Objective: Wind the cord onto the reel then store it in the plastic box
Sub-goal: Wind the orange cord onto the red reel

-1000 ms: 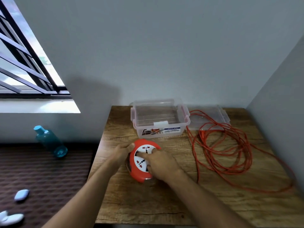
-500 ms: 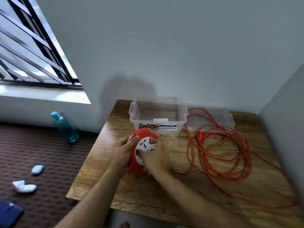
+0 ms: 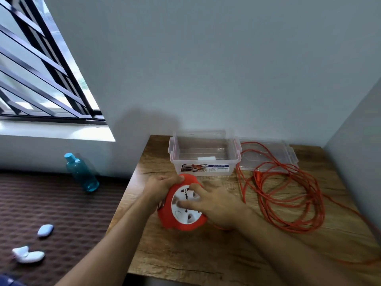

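Head view shows both hands on the reel (image 3: 182, 205), an orange drum with a white socket face, held tilted just above the table (image 3: 185, 254) in front of the box (image 3: 204, 155). The left hand (image 3: 158, 189) grips the reel's left rim, fingers curled over its upper edge. The right hand (image 3: 214, 204) lies across the socket face with fingers spread and pressed on it, apparently to turn the face; whether they hook a knob or handle I cannot tell, since the hand covers that part. As I judge it, winding has barely begun: nearly all the cord (image 3: 288, 195) lies in loose orange loops on the table to the right of the reel, some of it draped over the lid (image 3: 268, 153) that lies flat beside the box. A short run of cord shows under the right wrist, leading toward the reel. The box stands open with nothing in it that I can see, so storing is still to do, after the whole cord is wound. How much cord is on the drum is hidden by the flange and the hands. One strand runs off toward the right edge of the table and its end is cut off; a plug may sit among the loops, but it is too small to be sure.
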Tool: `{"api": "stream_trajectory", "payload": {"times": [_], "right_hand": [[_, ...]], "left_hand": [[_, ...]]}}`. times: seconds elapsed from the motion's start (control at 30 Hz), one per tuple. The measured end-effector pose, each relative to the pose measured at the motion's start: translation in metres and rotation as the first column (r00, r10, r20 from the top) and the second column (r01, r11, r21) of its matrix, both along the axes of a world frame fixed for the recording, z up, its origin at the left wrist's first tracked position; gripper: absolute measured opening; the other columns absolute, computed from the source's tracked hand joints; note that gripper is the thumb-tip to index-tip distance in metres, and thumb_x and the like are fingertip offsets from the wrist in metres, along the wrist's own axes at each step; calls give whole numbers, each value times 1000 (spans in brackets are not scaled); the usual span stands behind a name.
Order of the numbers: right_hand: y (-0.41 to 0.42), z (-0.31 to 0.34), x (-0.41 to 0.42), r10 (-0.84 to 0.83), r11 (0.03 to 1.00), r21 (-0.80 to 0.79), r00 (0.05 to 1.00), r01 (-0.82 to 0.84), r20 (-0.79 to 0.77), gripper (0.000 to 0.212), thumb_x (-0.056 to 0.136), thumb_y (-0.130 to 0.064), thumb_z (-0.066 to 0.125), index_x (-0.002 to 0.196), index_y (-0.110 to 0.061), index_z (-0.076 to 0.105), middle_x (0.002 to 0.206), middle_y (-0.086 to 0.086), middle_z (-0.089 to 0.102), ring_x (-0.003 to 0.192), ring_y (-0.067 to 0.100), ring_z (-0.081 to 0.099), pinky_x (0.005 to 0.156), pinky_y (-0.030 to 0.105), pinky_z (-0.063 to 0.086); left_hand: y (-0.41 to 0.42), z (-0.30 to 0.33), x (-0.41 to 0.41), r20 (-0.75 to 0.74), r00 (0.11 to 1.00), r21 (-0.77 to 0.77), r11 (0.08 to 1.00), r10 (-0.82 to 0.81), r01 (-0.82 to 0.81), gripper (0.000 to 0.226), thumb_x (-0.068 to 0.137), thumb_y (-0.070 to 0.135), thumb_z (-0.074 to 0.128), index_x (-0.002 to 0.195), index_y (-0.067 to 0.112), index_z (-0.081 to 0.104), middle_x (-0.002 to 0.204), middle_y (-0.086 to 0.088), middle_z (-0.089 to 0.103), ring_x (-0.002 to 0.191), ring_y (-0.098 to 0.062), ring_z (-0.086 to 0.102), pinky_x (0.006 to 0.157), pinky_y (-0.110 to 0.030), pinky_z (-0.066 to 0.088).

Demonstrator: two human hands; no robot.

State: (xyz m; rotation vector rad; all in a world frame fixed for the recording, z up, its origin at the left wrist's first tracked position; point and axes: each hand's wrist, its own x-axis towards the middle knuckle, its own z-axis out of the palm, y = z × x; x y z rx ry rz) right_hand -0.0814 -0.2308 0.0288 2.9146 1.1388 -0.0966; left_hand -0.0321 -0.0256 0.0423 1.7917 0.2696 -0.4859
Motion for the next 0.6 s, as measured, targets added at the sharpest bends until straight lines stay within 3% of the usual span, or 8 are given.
{"api": "stream_trajectory", "payload": {"times": [0.13, 0.23, 0.33, 0.5, 0.6], "right_hand": [[15, -1, 3, -65, 994, -87, 998, 64, -5, 68, 99, -44, 50, 152, -48, 7, 141, 20, 39, 116, 44, 56, 74, 56, 57], [29, 8, -9, -148, 987, -63, 988, 146, -38, 61, 101, -45, 42, 152, -45, 8, 147, 18, 36, 121, 40, 53, 75, 48, 58], [45, 13, -21, -243, 969, -63, 970, 241, -26, 62, 102, -44, 43, 152, -42, 8, 144, 17, 40, 103, 39, 62, 70, 42, 53], [58, 10, -27, -441, 896, -111, 892, 430, -96, 69, 101, -48, 48, 153, -42, 4, 155, 21, 30, 115, 45, 60, 86, 49, 55], [57, 13, -25, -615, 778, 57, 777, 626, -136, 71, 95, -57, 50, 154, -38, 16, 146, 12, 51, 115, 34, 62, 89, 40, 52]], "left_hand": [[6, 1, 15, -27, 997, 78, 995, -67, 69, 33, 77, 43, 86, 96, 17, 77, 82, -5, 83, 71, -24, 80, 69, -38, 65], [8, 2, 17, -38, 996, 32, 997, -76, 77, 33, 75, 38, 88, 96, 14, 78, 82, -7, 82, 71, -27, 80, 66, -39, 66], [6, 7, 16, -38, 997, -16, 998, -64, 64, 32, 76, 33, 88, 94, 9, 79, 79, -10, 82, 71, -29, 80, 61, -37, 65], [-3, 10, 11, 11, 999, -122, 992, -44, 45, 23, 80, 26, 87, 93, 8, 79, 79, -11, 81, 68, -30, 79, 52, -31, 61], [-8, 5, 8, 35, 999, -197, 980, 30, -22, 19, 79, 23, 87, 88, 7, 82, 80, -14, 81, 72, -32, 80, 65, -40, 66]]}}
